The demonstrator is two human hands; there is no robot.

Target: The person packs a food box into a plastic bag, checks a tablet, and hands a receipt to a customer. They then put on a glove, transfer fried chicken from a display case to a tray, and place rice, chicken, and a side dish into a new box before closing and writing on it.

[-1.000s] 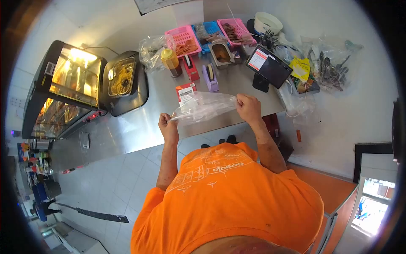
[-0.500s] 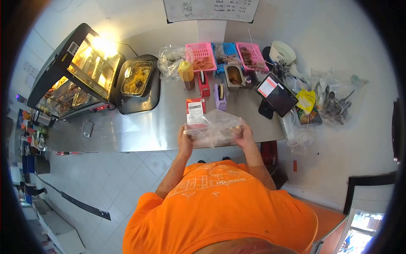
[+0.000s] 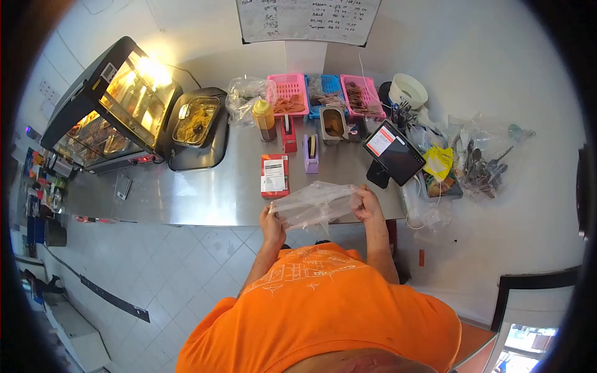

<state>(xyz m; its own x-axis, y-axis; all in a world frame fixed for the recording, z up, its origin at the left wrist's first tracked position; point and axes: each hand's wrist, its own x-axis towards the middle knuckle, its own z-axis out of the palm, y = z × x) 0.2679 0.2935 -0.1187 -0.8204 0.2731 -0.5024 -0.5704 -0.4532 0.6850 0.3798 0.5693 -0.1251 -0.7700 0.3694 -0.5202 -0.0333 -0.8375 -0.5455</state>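
A clear plastic bag (image 3: 317,204) is stretched between my two hands, over the front edge of the counter. My left hand (image 3: 272,225) pinches its left end, and my right hand (image 3: 365,203) grips the right end slightly higher. Just beyond the bag lies a red box (image 3: 275,186) with a white printed label on its top. Behind that box stand a red tape dispenser (image 3: 288,138) and a purple tape dispenser (image 3: 311,155).
At the counter's (image 3: 205,199) left stand a lit food warmer (image 3: 118,105) and a tray of yellow food (image 3: 196,121). Along the back are a sauce bottle (image 3: 264,121), pink baskets (image 3: 288,93) and a metal container (image 3: 334,124). A tablet (image 3: 393,151) stands to the right.
My hands have pulled the bag wider and flatter, with my right hand raised a little. The bag no longer overlaps the red box's label. The camera view has shifted slightly.
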